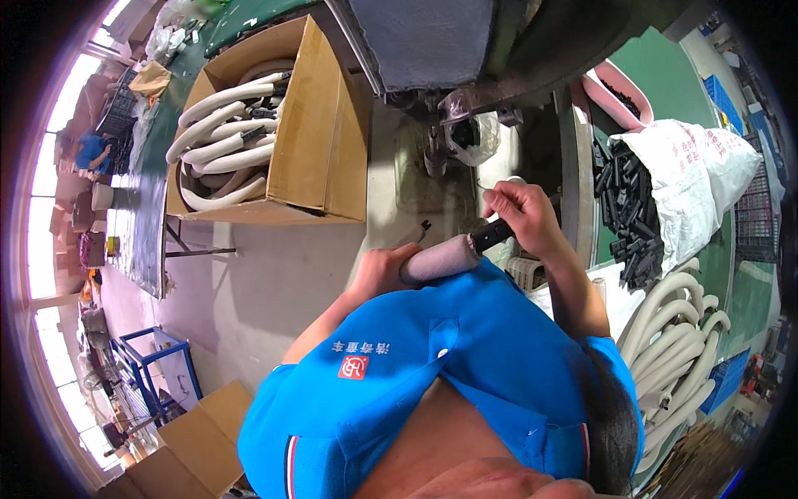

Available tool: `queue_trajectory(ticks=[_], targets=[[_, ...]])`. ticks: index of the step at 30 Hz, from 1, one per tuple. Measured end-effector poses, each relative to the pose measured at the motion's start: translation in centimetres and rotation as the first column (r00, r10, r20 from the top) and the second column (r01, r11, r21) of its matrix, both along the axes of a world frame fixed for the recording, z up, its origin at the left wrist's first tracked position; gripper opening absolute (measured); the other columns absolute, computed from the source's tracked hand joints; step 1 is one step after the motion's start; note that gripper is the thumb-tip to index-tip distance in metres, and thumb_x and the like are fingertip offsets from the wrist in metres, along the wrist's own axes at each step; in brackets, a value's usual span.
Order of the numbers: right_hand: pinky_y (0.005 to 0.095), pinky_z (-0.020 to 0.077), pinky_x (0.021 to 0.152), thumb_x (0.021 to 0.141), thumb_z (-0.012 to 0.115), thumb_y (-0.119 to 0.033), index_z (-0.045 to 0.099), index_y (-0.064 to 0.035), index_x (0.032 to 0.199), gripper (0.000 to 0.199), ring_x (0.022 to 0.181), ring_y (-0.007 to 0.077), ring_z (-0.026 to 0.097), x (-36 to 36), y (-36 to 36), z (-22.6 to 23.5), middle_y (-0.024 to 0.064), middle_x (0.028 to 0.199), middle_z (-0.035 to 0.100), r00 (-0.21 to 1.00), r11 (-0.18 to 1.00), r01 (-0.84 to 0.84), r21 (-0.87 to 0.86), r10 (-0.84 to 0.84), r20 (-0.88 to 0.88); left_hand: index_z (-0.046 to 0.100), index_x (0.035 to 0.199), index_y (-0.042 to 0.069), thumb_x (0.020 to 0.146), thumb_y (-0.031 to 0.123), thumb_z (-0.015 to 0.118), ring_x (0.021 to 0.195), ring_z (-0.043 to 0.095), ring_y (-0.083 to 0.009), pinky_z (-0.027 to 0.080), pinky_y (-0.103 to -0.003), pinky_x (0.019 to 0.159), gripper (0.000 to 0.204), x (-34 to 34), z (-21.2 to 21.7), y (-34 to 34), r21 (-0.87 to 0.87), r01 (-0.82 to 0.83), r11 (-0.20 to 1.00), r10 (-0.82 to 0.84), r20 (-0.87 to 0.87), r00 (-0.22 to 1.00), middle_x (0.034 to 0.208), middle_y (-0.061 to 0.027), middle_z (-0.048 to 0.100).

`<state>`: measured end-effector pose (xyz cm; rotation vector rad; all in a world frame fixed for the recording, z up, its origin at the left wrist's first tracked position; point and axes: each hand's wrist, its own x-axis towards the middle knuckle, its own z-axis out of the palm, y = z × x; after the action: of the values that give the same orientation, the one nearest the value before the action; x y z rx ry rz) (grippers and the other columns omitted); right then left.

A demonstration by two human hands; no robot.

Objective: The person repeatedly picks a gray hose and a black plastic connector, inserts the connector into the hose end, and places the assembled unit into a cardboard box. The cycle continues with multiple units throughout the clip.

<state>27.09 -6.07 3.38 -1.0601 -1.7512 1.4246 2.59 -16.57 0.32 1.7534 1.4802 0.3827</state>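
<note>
My left hand (pixel 384 270) grips a pale grey foam-covered hose (pixel 440 258) close to my chest. My right hand (pixel 519 218) is closed on the black fitting (pixel 492 234) at the hose's end, thumb and fingers pinched around it. Both hands sit just above my blue shirt (pixel 432 366), in front of a press-like machine (pixel 453 125) on the workbench.
A cardboard box (pixel 328 141) with several white hoses (pixel 224 133) stands at the left. A white sack spills black plastic fittings (pixel 632 208) at the right, above a pile of white hoses (pixel 677 333). A pink tray (pixel 611 96) sits behind. Folded cardboard (pixel 195 449) lies on the floor.
</note>
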Motion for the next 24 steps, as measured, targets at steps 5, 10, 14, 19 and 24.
queue_trajectory(ticks=[5, 10, 14, 19, 24], targets=[[0.0252, 0.0305, 0.05, 0.092, 0.05, -0.04, 0.057, -0.004, 0.061, 0.048, 0.052, 0.0065, 0.041, -2.2, 2.9, -4.0, -0.0011, 0.051, 0.044, 0.941, 0.945, 0.326, 0.001, -0.325, -0.095, 0.057, 0.101, 0.012, 0.063, 0.025, 0.07, 0.081, 0.062, -0.0357, 0.05, -0.042, 0.071, 0.042, -0.6, -0.1, 1.5, 0.031, -0.084, 0.996, 0.086, -0.068, 0.994, 0.084, -0.0171, 0.064], [0.0276, 0.0368, 0.051, 0.088, 0.057, -0.04, 0.06, -0.0046, 0.062, 0.043, 0.052, 0.0092, 0.049, -5.3, 10.7, -8.7, -0.0009, 0.051, 0.049, 0.9, 0.876, 0.432, 0.217, -0.434, -0.042, 0.057, 0.1, 0.006, 0.067, 0.026, 0.068, 0.078, 0.062, -0.0368, 0.049, -0.04, 0.069, 0.04, -1.4, -0.5, 5.8, 0.074, -0.177, 0.981, 0.185, -0.123, 0.975, 0.081, -0.0213, 0.062], [0.0346, 0.0421, 0.075, 0.089, 0.052, -0.03, 0.061, -0.0053, 0.088, 0.026, 0.083, 0.0191, 0.054, -8.0, 14.0, -5.1, 0.0096, 0.084, 0.059, 0.9, 0.842, 0.224, 0.491, -0.372, 0.227, 0.056, 0.1, 0.002, 0.067, 0.027, 0.069, 0.078, 0.062, -0.0355, 0.048, -0.04, 0.071, 0.044, -2.1, 0.5, 7.2, 0.176, -0.272, 0.946, 0.282, -0.03, 0.959, 0.082, -0.0225, 0.061], [0.0419, 0.0387, 0.089, 0.091, 0.045, -0.03, 0.053, -0.0051, 0.111, 0.033, 0.105, 0.0284, 0.049, -9.1, 16.6, -5.2, 0.0141, 0.109, 0.054, 0.774, 0.922, -0.027, 0.386, -0.225, 0.592, 0.056, 0.103, 0.002, 0.066, 0.026, 0.068, 0.082, 0.062, -0.0343, 0.047, -0.039, 0.074, 0.045, -2.3, 1.7, 8.5, 0.049, -0.285, 0.957, 0.286, -0.032, 0.958, 0.086, -0.0229, 0.062], [0.0429, 0.0314, 0.102, 0.092, 0.041, -0.031, 0.045, -0.0026, 0.126, 0.044, 0.123, 0.0337, 0.039, -8.8, 15.8, -6.7, 0.0207, 0.13, 0.044, 0.734, 0.954, -0.011, 0.301, -0.197, 0.651, 0.058, 0.104, 0.002, 0.065, 0.025, 0.066, 0.083, 0.063, -0.0326, 0.048, -0.039, 0.075, 0.046, -2.9, 0.4, 8.7, -0.025, -0.267, 0.963, 0.265, -0.055, 0.963, 0.088, -0.021, 0.064]])
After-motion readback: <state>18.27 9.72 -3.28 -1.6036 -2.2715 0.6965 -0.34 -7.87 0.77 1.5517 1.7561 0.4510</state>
